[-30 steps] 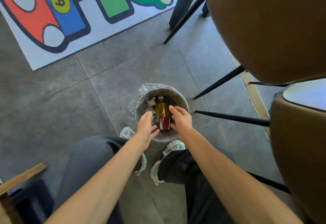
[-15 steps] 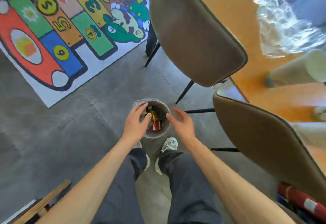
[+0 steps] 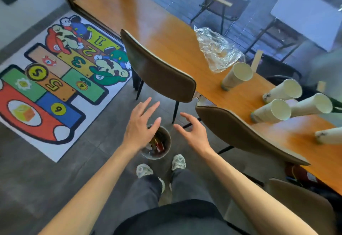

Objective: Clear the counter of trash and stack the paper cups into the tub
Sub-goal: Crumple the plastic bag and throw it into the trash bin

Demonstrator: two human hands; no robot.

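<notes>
Wooden counter [image 3: 166,31]: runs from twelve o'clock across to three o'clock of my view, with two brown chairs [image 3: 161,71] tucked in along its near edge.

Item, left hand [image 3: 141,126]: empty, fingers spread, hovering over the rim of the small bin.

Item, right hand [image 3: 194,133]: empty, fingers loosely curled and apart, just at three o'clock of the bin, touching nothing.

Item, small bin [image 3: 162,151]: on the grey floor just beyond my shoes, with mixed rubbish inside, including something red. I judge the trash drop done for this load.

Item, crumpled clear plastic wrap [image 3: 216,49]: on the counter at one o'clock, near the far edge. Counts as trash, not yet cleared.

Item, paper cups: five in sight, all on the counter at two to three o'clock. The nearest cup [image 3: 237,76] stands just beside the wrap; four more [image 3: 273,111] cluster further right, one partly cut off by the chair back. I cannot tell whether any holds liquid.

Item, tub: not in view.

Handling note for the step in hand: I should reach between or around the chair backs, not over them, and take the wrap first with one hand, bunching it so nothing spills out. Light cups tip easily, so I should grip each by the wall near the rim and nest them mouth-up, straight down, without forcing.
</notes>
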